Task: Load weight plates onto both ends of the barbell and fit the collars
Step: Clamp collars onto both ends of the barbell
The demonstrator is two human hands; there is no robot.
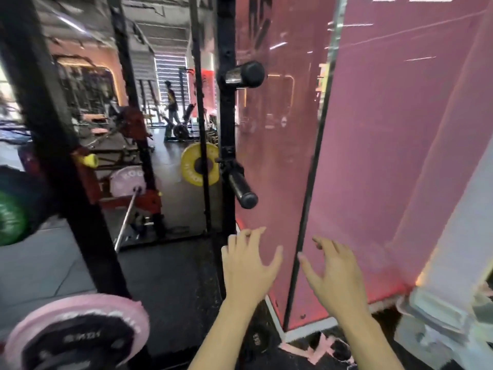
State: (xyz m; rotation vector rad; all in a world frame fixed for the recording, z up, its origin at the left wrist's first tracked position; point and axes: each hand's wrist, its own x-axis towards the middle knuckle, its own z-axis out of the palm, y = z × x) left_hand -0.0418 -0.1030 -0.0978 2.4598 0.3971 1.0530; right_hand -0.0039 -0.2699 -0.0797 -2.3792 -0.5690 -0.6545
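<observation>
My left hand (246,265) and my right hand (333,273) are both held out low in front of me, fingers spread and holding nothing. A pink and black weight plate (77,332) sits at the bottom left, close to me. A green plate (10,217) shows at the left edge. Behind the rack a yellow plate (199,164) hangs on a peg, and a pale pink plate (128,180) sits on the end of a steel barbell (128,217). No collar is visible.
Black rack uprights (226,116) stand ahead, with two empty black storage pegs (241,188) sticking out. A pink glass wall (400,129) fills the right. The floor is dark rubber matting (170,279). A person stands far back among other gym machines.
</observation>
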